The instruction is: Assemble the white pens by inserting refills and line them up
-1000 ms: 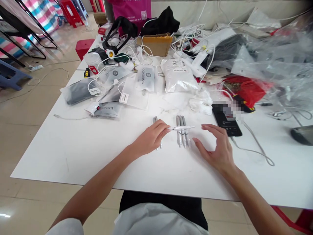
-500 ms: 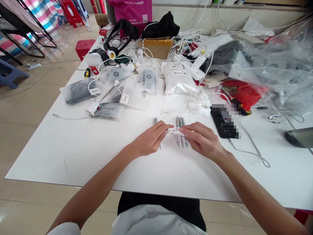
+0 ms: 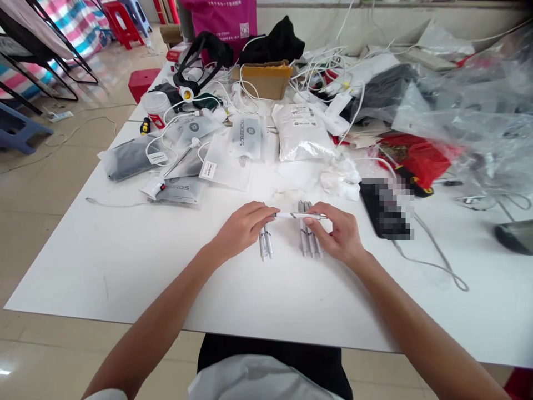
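6 pens [image 3: 307,232], 2 hands [image 3: 242,230] [image 3: 335,236]

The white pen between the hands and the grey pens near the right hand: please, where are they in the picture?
White pen [image 3: 291,215]: head view, on its barrel.
Grey pens [image 3: 308,244]: head view, on their middle barrels.

And here on the bench [image 3: 125,278] two bundles of pens [image 3: 265,244] sit side by side, a single pen [image 3: 300,215] held across them between the left hand [image 3: 241,230] and right hand [image 3: 333,233]! Off to the right, a phone [image 3: 385,211]; behind, crumpled tissue [image 3: 340,183], a foil pouch [image 3: 302,133], then a cardboard box [image 3: 266,80]!
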Motion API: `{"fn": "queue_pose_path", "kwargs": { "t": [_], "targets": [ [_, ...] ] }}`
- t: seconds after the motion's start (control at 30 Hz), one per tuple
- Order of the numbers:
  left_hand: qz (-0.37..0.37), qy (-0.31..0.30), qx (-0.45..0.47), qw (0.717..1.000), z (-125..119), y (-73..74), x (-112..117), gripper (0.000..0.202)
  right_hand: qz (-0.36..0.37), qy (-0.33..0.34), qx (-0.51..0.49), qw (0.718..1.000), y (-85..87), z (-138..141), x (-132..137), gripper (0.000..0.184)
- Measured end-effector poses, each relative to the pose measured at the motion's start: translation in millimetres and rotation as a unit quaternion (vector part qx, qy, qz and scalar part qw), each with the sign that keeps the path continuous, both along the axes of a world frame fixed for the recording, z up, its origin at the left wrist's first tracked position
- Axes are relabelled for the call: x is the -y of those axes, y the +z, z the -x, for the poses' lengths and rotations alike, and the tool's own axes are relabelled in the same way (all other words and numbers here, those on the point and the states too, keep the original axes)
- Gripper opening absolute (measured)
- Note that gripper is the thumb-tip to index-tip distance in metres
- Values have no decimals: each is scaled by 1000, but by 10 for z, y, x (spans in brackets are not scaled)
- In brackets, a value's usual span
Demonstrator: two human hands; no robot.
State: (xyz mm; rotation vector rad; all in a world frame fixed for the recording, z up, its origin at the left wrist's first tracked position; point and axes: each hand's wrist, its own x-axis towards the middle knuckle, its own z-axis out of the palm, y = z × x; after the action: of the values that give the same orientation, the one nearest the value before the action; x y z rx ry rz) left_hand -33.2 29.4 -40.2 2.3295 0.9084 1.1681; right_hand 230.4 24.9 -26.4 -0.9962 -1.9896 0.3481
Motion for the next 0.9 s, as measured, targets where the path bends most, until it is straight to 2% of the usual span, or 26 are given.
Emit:
{"fn": "queue_pose_path", "kwargs": {
  "t": [0.07, 0.1, 0.13, 0.2, 0.3, 0.4, 0.53, 0.67, 0.73, 0.83, 0.9],
  "targets": [
    [-46, 12, 1, 999, -49, -7, 16, 19, 44, -3, -2, 999, -8, -27, 31, 30],
    [-60, 19, 4, 998, -73, -8, 26, 18, 66, -2, -8, 998, -14, -40, 41, 35],
    [-66, 26, 10, 997, -93, -7, 36, 17, 85, 1, -21, 996, -22, -50, 48, 33],
    [-56, 40, 22, 997, -122, -3, 57, 17, 112, 12, -73, 991, -44, -53, 57, 16],
    [-22, 47, 48, 998, -140, 6, 83, 16, 135, 32, -178, 974, -75, -16, 75, 31],
    [-9, 49, 70, 996, -148, 11, 108, 16, 152, 15, -244, 958, -87, 34, 98, 16],
    [10, 56, 78, 995, -165, 14, 144, 17, 160, 3, -265, 951, -47, 65, 93, 15],
    [49, 52, 100, 992, -184, 15, 168, 16, 126, 54, -239, 961, 12, 88, 79, 18],
    [43, 49, 110, 992, -197, 10, 174, 15, 128, 72, -244, 959, 5, 113, 95, 15],
    [0, 40, 127, 991, -225, 13, 188, 16, 159, 70, -295, 940, -37, 153, 115, 15],
    [-9, 36, 129, 991, -240, 38, 201, 23, 190, 63, -355, 913, -43, 156, 93, 19]
  ]
}}
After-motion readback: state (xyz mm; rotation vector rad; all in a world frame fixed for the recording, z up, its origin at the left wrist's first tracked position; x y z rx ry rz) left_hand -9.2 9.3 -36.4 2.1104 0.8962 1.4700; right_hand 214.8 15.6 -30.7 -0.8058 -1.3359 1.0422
